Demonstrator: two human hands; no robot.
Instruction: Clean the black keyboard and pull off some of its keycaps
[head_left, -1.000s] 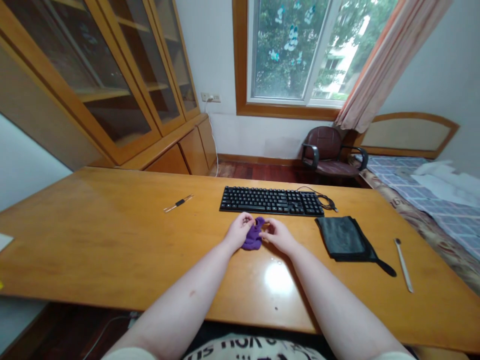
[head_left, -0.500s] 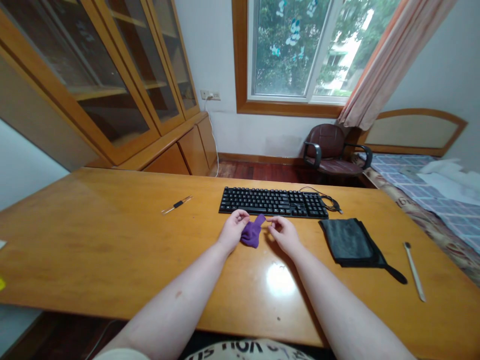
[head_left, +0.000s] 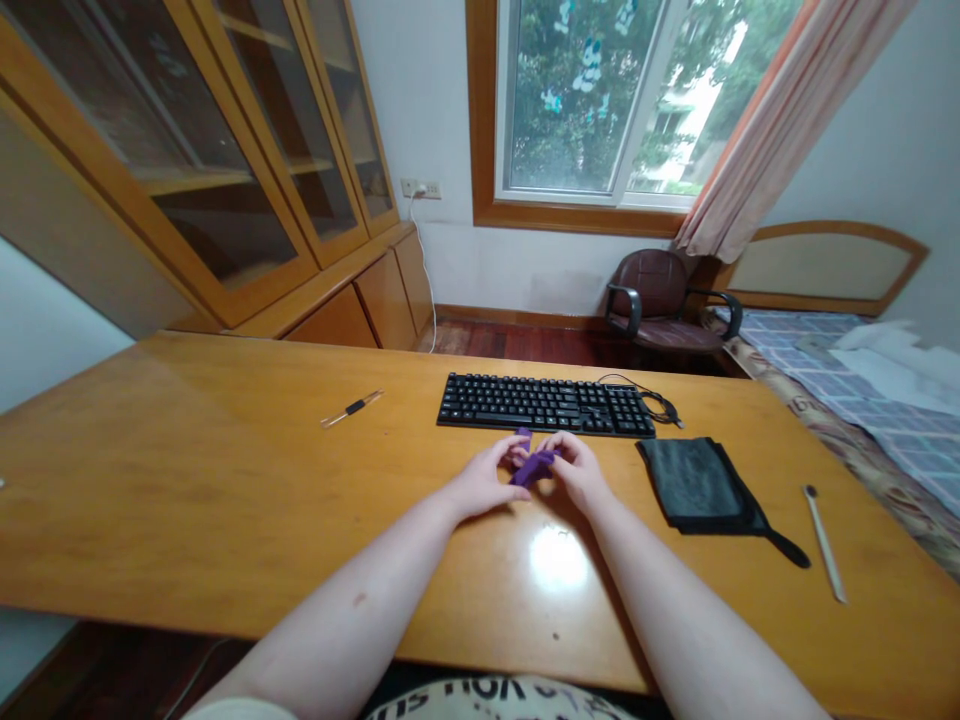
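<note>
Purple cloth (head_left: 534,467) bunched between the two hands, just on the near side of the keyboard (head_left: 547,403). Right hand (head_left: 576,465): grip closed to a pinch, thumb and fingertips on the cloth's right end. Left hand (head_left: 487,478): fingers curled against the cloth, thumb set apart below them; how firmly this grip holds, cannot tell.

Room: surface (head_left: 225,480) runs broadly to the left of the hands, a thin stick (head_left: 355,407) with a dark band lying over there towards the far edge. Near edge passes under the forearms, well apart from the hands. Ahead is tighter: keyboard close by, coiled cable (head_left: 660,408) at its right end. To the right, folded dark cloth (head_left: 694,487), strap slanting towards the right edge; beyond it a white stick (head_left: 827,550) with dark tip, near that edge, bed (head_left: 870,360) past it.

Writing: dark letters on the pale shirt (head_left: 487,700), inverted and cut off, not safely readable. Key markings too small to read.
</note>
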